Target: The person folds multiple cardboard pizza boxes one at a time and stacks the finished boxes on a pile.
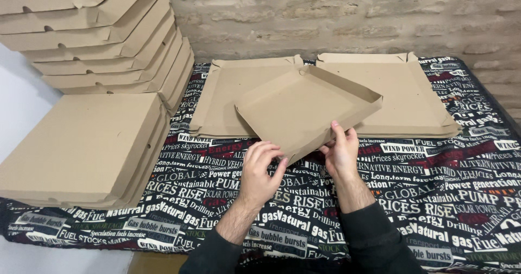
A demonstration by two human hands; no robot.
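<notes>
While tilted above the table (380,198), cardboard tray (304,108) in right hand's (341,152) pinching grip, left hand's (261,168) curled grip touching its corner.

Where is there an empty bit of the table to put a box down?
The printed cloth is bare on the right, below the flat cardboard sheets. A smaller bare strip lies between the left hand and the closed box stack. The left side and back are crowded; the right hand holds the half-folded box.

Person is wearing dark long sleeves, pushed up behind the wrists, well back from the fingers. Left hand (260,171) and right hand (341,152) are showing bare, no gloves, rings or watch.
</notes>
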